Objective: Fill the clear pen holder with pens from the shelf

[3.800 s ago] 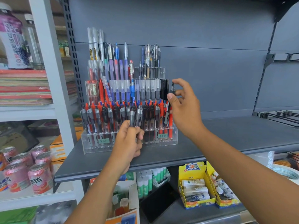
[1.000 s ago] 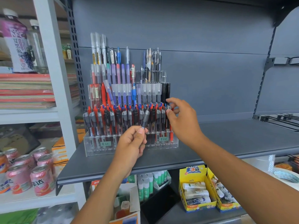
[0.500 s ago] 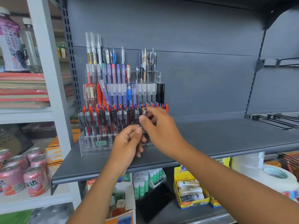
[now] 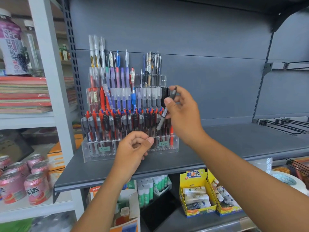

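A clear tiered pen holder (image 4: 174,145) stands on the grey shelf (image 4: 234,143), packed with several rows of red, black, blue and clear pens. My right hand (image 4: 182,114) pinches a grey and black pen (image 4: 164,113) between thumb and fingers, tilted, its tip over the right end of the front row. My left hand (image 4: 133,151) hovers in front of the holder's front row with fingers curled and thumb against the forefinger; I see nothing in it.
Pink drink cans (image 4: 25,180) and stacked notebooks (image 4: 23,94) sit on the white shelving at left. Below the shelf are glue sticks (image 4: 150,188) and yellow boxes (image 4: 197,196). Wire hooks (image 4: 284,124) jut out at right.
The pen passed from my left hand to my right hand. My right hand lifted it up and to the right; my left hand stayed low in front of the holder.
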`<action>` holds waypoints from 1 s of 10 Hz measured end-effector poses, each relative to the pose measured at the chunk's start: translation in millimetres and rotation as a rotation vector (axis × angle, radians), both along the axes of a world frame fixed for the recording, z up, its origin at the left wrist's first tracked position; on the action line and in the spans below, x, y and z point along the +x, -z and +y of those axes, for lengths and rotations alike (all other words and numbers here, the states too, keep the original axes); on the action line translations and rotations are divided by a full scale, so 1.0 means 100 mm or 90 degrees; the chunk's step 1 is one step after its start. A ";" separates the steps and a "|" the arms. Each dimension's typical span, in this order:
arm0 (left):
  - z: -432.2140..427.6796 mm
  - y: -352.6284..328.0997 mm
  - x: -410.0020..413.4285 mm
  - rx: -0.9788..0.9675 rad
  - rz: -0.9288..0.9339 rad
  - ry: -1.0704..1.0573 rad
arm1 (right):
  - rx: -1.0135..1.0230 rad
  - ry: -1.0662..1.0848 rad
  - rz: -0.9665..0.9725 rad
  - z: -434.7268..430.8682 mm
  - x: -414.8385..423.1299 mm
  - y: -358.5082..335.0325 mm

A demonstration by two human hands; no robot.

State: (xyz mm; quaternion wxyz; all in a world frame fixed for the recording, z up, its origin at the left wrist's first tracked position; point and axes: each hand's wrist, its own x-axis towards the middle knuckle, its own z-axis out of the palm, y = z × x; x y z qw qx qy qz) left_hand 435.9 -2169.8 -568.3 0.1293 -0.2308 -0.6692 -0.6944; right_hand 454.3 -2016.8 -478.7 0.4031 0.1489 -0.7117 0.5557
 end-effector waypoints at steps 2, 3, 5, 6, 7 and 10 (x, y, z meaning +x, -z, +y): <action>0.00 -0.01 0.01 -0.012 0.004 -0.017 | 0.037 0.109 0.026 0.26 -0.09 -0.06; 0.00 -0.01 0.01 -0.019 0.000 -0.028 | 0.059 0.126 0.008 0.33 -0.13 0.01; 0.01 -0.01 0.00 -0.031 -0.019 -0.053 | 0.068 0.128 -0.042 0.36 -0.19 0.17; 0.01 -0.01 -0.01 -0.032 -0.025 -0.061 | 0.079 0.110 -0.054 0.36 -0.23 0.25; 0.02 0.00 -0.02 -0.026 -0.031 -0.068 | 0.101 0.120 -0.076 0.39 -0.30 0.36; 0.03 -0.06 0.00 0.002 -0.055 -0.071 | 0.285 0.253 -0.034 0.32 -0.14 0.42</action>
